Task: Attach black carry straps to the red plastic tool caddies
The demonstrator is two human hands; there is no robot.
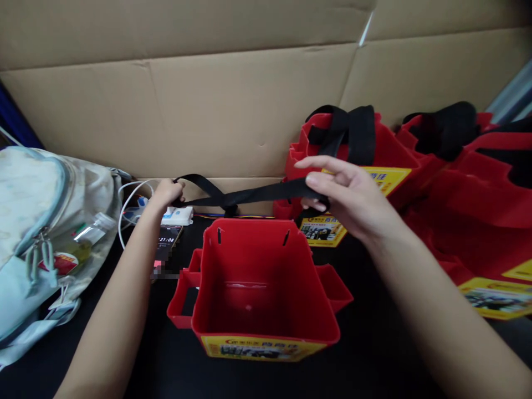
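Note:
A black webbing strap (266, 193) is stretched between my two hands, above the back rim of a red plastic bucket (257, 266). My left hand (168, 194) is closed around one end of the strap, with a loop hanging beside it. The other end is pinched in my right hand (338, 185), its index finger extended. The bucket stands upright on the black table, open at the top, with two slots in its back wall and side holders. A yellow printed label (261, 349) is on its front.
More red buckets (477, 205) with black straps crowd the right side. On the left sit a pale backpack (87, 183) with a bottle in its pocket, a phone (168, 244) and a white power strip (183, 215). Cardboard (216, 116) forms the back wall.

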